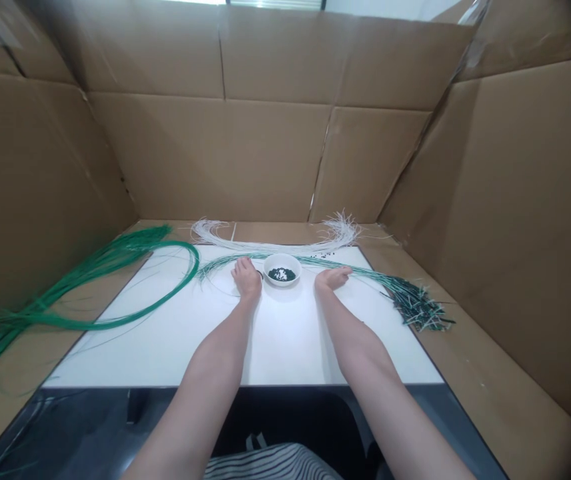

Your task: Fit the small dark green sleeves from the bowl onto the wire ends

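Observation:
A small white bowl (282, 261) with dark beads and some white ones (281, 274) in it stands between my hands. Just left of it lies my left hand (246, 275), fingers forward and loosely stretched, at the edge of a bundle of thin green strands (310, 261). My right hand (332, 277) rests on the table right of the bowl, its fingers pointing right, close to the same strands. Nothing shows in either hand, though the undersides are hidden. At the right, the bundle ends in a thick cluster of dark green and white tips (420, 307).
White strands (270, 246) curve along the back of the white table (290, 347). Several dark beads (322, 255) lie loose behind the bowl. A large looped bundle of green strands (130, 320) hangs over the left edge. Cardboard walls (275, 160) enclose the back and sides.

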`<action>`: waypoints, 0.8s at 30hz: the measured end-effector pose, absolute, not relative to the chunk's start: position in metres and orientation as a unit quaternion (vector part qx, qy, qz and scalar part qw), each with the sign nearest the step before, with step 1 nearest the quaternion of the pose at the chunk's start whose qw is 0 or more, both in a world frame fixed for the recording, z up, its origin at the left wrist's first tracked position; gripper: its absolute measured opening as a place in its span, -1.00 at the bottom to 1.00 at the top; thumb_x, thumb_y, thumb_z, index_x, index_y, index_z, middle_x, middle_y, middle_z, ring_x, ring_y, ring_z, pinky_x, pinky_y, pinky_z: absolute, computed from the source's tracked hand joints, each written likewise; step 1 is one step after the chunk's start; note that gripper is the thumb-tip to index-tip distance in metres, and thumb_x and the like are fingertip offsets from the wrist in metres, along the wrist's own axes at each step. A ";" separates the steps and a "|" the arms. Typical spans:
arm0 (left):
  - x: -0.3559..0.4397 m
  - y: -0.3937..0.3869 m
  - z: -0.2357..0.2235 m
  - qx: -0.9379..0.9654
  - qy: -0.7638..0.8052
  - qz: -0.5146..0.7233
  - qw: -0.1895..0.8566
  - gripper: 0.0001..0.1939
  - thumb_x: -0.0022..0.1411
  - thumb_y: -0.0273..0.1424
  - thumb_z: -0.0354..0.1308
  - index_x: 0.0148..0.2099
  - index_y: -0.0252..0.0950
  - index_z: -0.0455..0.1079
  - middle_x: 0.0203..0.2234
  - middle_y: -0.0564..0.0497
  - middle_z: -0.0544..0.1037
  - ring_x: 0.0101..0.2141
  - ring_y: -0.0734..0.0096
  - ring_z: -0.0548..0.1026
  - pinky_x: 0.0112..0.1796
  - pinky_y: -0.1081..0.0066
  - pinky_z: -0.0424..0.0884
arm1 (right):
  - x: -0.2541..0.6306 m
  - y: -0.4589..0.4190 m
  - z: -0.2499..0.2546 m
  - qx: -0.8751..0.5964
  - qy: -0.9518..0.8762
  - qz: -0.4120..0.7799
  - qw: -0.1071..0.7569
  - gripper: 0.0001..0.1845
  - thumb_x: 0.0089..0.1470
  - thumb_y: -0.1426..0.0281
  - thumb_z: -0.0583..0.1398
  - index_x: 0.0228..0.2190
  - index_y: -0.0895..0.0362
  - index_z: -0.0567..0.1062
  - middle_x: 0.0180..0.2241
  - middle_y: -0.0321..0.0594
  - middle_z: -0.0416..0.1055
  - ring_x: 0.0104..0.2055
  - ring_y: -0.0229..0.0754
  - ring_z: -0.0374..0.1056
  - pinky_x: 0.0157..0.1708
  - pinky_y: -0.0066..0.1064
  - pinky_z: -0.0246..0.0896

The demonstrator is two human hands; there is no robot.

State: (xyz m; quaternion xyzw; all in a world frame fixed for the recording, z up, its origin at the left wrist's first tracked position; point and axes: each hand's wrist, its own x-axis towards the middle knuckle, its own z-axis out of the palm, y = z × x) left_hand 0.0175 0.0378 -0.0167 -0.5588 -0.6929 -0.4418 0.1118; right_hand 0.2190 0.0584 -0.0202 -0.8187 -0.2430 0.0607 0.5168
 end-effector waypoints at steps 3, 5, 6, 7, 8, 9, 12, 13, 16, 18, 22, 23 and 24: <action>0.017 0.040 -0.017 -0.561 -0.696 -0.435 0.111 -0.69 0.24 -0.45 -0.30 -0.27 -0.40 0.26 -0.40 -0.20 0.38 -0.31 0.16 0.34 -0.30 0.22 0.16 | 0.218 0.060 -0.021 -0.823 -0.240 0.046 0.513 -0.71 0.12 0.45 -0.08 -0.13 0.28 0.25 -0.21 0.12 0.29 -0.15 -0.04 0.24 -0.19 -0.13 0.11; 0.017 0.042 -0.018 -0.560 -0.698 -0.433 0.110 -0.70 0.24 -0.45 -0.29 -0.28 -0.40 0.26 -0.40 -0.19 0.38 -0.32 0.16 0.34 -0.30 0.22 0.16 | 0.217 0.062 -0.021 -0.824 -0.242 0.028 0.512 -0.70 0.08 0.55 -0.15 -0.16 0.31 0.22 -0.27 0.21 0.30 -0.16 0.04 0.23 -0.21 -0.10 0.04; 0.017 0.042 -0.018 -0.558 -0.699 -0.434 0.109 -0.70 0.24 -0.45 -0.29 -0.28 -0.39 0.26 -0.40 -0.19 0.38 -0.32 0.17 0.34 -0.30 0.22 0.16 | 0.216 0.062 -0.021 -0.824 -0.243 0.020 0.512 -0.70 0.07 0.57 -0.17 -0.17 0.29 0.21 -0.29 0.20 0.31 -0.16 0.05 0.23 -0.21 -0.10 0.03; 0.017 0.042 -0.018 -0.557 -0.700 -0.435 0.109 -0.71 0.24 -0.45 -0.28 -0.28 -0.39 0.26 -0.40 -0.19 0.38 -0.32 0.17 0.34 -0.30 0.22 0.16 | 0.216 0.063 -0.021 -0.823 -0.245 0.013 0.512 -0.71 0.05 0.58 -0.17 -0.20 0.27 0.21 -0.30 0.19 0.32 -0.16 0.05 0.24 -0.22 -0.11 0.02; 0.017 0.042 -0.018 -0.555 -0.700 -0.437 0.108 -0.71 0.24 -0.45 -0.28 -0.28 -0.39 0.26 -0.40 -0.18 0.38 -0.31 0.18 0.34 -0.29 0.23 0.15 | 0.215 0.063 -0.021 -0.822 -0.247 0.008 0.513 -0.72 0.04 0.59 -0.17 -0.22 0.25 0.21 -0.31 0.18 0.33 -0.17 0.05 0.24 -0.23 -0.11 0.01; 0.017 0.042 -0.018 -0.553 -0.699 -0.440 0.109 -0.71 0.24 -0.45 -0.28 -0.28 -0.39 0.26 -0.40 -0.18 0.38 -0.31 0.18 0.34 -0.29 0.23 0.15 | 0.215 0.064 -0.021 -0.821 -0.248 0.004 0.514 -0.72 0.03 0.59 -0.18 -0.24 0.23 0.20 -0.32 0.17 0.33 -0.18 0.04 0.25 -0.24 -0.12 0.01; 0.017 0.041 -0.017 -0.547 -0.696 -0.452 0.112 -0.71 0.24 -0.45 -0.29 -0.28 -0.40 0.25 -0.39 -0.19 0.38 -0.30 0.18 0.34 -0.29 0.23 0.15 | 0.214 0.063 -0.019 -0.818 -0.244 -0.004 0.520 -0.74 0.03 0.57 -0.20 -0.27 0.20 0.19 -0.35 0.14 0.34 -0.21 0.02 0.26 -0.25 -0.14 0.01; 0.017 0.041 -0.017 -0.546 -0.693 -0.458 0.113 -0.71 0.25 -0.45 -0.29 -0.27 -0.40 0.25 -0.39 -0.19 0.37 -0.30 0.18 0.34 -0.29 0.23 0.15 | 0.214 0.063 -0.018 -0.816 -0.243 -0.005 0.524 -0.74 0.04 0.56 -0.21 -0.28 0.20 0.18 -0.36 0.13 0.34 -0.22 0.02 0.27 -0.26 -0.15 0.01; 0.019 0.042 -0.016 -0.558 -0.673 -0.473 0.114 -0.73 0.24 -0.44 -0.27 -0.28 -0.39 0.24 -0.41 -0.17 0.37 -0.32 0.21 0.33 -0.30 0.25 0.15 | 0.213 0.059 -0.017 -0.804 -0.258 -0.006 0.536 -0.74 0.08 0.49 -0.22 -0.27 0.20 0.18 -0.36 0.09 0.34 -0.24 0.01 0.28 -0.27 -0.17 0.02; 0.019 0.042 -0.015 -0.574 -0.652 -0.482 0.111 -0.75 0.24 -0.43 -0.25 -0.30 -0.37 0.24 -0.43 -0.15 0.36 -0.34 0.24 0.33 -0.30 0.27 0.15 | 0.211 0.055 -0.017 -0.785 -0.293 -0.002 0.546 -0.75 0.08 0.45 -0.20 -0.27 0.19 0.20 -0.34 0.05 0.34 -0.24 -0.02 0.27 -0.25 -0.19 0.02; 0.019 0.039 -0.015 -0.601 -0.610 -0.505 0.103 -0.78 0.24 -0.44 -0.26 -0.31 -0.35 0.20 -0.44 -0.12 0.35 -0.36 0.28 0.30 -0.31 0.29 0.15 | 0.206 0.048 -0.019 -0.722 -0.406 0.015 0.560 -0.80 0.06 0.39 -0.09 -0.34 0.16 0.27 -0.33 -0.07 0.35 -0.24 -0.11 0.25 -0.17 -0.26 0.01; 0.019 0.037 -0.015 -0.608 -0.599 -0.511 0.101 -0.79 0.24 -0.44 -0.26 -0.31 -0.35 0.19 -0.44 -0.11 0.34 -0.37 0.29 0.30 -0.31 0.29 0.15 | 0.205 0.047 -0.019 -0.704 -0.433 0.021 0.563 -0.81 0.04 0.38 -0.07 -0.36 0.16 0.29 -0.33 -0.10 0.35 -0.25 -0.13 0.24 -0.16 -0.28 0.01; 0.019 0.036 -0.015 -0.616 -0.586 -0.517 0.098 -0.80 0.24 -0.45 -0.26 -0.30 -0.34 0.18 -0.44 -0.10 0.34 -0.37 0.30 0.29 -0.31 0.30 0.15 | 0.204 0.046 -0.019 -0.686 -0.457 0.028 0.565 -0.82 0.03 0.37 -0.04 -0.37 0.16 0.31 -0.34 -0.12 0.35 -0.26 -0.15 0.24 -0.15 -0.29 0.02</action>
